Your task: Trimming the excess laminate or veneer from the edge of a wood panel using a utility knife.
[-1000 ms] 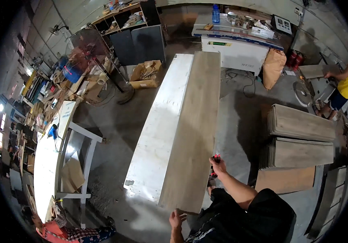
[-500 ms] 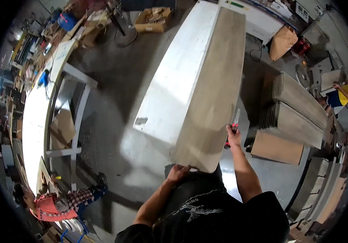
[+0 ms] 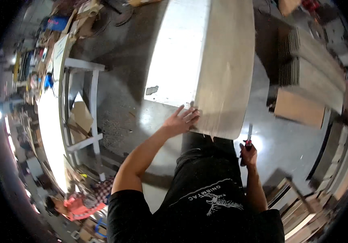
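We wear a black T-shirt (image 3: 190,218) with short sleeves (image 3: 127,212); its front carries a white print (image 3: 224,203) of curved lettering and an animal-like line drawing. Our legwear (image 3: 193,142) is dark; our left hand (image 3: 180,122) and right hand (image 3: 248,155) are bare.

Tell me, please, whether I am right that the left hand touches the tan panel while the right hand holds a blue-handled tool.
Not quite: the head view shows that the tool has a red-and-black handle, not a blue one. The right hand does hold it, and the left hand touches the tan panel.
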Tool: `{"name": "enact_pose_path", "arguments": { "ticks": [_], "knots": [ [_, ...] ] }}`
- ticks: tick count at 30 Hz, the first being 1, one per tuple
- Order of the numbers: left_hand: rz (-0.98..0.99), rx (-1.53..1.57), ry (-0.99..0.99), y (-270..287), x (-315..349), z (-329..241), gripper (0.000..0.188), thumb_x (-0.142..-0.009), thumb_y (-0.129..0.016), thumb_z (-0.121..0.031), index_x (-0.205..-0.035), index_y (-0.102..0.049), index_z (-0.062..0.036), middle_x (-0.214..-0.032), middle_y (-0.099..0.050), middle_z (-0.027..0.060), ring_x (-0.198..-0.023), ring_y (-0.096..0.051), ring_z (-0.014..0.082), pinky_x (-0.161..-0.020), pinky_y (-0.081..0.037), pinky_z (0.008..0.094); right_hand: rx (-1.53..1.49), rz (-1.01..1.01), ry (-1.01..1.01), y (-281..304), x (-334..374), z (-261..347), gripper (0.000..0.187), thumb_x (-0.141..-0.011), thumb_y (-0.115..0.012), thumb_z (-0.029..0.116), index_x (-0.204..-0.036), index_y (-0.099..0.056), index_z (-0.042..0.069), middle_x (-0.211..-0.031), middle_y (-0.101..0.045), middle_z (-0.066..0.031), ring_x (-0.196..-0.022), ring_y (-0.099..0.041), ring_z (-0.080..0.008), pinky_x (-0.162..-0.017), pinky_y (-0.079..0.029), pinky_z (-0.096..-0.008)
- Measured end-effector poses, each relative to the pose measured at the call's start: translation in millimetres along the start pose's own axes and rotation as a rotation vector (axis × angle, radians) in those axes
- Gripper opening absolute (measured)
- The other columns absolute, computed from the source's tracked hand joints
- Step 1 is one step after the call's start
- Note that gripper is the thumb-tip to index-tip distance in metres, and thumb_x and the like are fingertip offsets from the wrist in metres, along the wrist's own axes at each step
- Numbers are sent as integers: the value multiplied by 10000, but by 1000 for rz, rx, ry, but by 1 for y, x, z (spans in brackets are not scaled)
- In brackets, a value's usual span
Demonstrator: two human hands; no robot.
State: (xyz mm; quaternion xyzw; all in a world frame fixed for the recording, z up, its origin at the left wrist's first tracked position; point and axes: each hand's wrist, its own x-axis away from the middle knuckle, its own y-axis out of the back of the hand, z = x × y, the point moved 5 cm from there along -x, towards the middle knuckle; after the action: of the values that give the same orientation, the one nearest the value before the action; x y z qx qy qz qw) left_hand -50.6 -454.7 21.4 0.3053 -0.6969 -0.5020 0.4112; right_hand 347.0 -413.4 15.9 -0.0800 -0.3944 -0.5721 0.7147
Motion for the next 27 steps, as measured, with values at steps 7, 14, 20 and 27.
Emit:
{"name": "enact_pose_path", "arguments": {
  "ticks": [7, 14, 20, 27],
  "knots": [
    [-103, -56, -176, 18, -7, 17, 745, -835, -729, -473, -1500, -505, -226, -1598, -446, -57, -1488, -384, 179, -1155, -386, 449, -378, -93, 36, -9, 47, 27, 534, -1058, -570, 436, -1397, -557, 23, -873, -671, -66, -695, -607, -114, -598, -476, -265],
    [-44, 210, -391, 23, -32, 42, 727, -831, -706, -594, -1420, -572, -190, -1576, -454, 18, -1426, -442, 228, -1166, -298, 522, -240, -63, -119, -111, 108, 43, 438, -1077, -573, 276, -1417, -535, 2, -953, -708, -90, -805, -645, -188, -674, -508, -378],
    [-388, 348, -79, 61, -123, 74, 552, -931, -653, -325, -1436, -550, -127, -1579, -419, 129, -1477, -349, 370, -1230, -242, 575, 254, -55, -112, -200, 125, 119, 379, -1036, -579, 275, -1330, -590, 36, -921, -699, -190, -877, -701, -329, -779, -535, -426],
    [-455, 397, 91, 50, -153, 71, 560, -945, -603, -393, -1439, -550, -135, -1605, -398, 123, -1529, -269, 335, -1245, -96, 615, 519, -78, -58, -234, 109, 173, 373, -1019, -562, 227, -1373, -546, 108, -1176, -690, -213, -1030, -667, -441, -862, -544, -506]
  ]
}}
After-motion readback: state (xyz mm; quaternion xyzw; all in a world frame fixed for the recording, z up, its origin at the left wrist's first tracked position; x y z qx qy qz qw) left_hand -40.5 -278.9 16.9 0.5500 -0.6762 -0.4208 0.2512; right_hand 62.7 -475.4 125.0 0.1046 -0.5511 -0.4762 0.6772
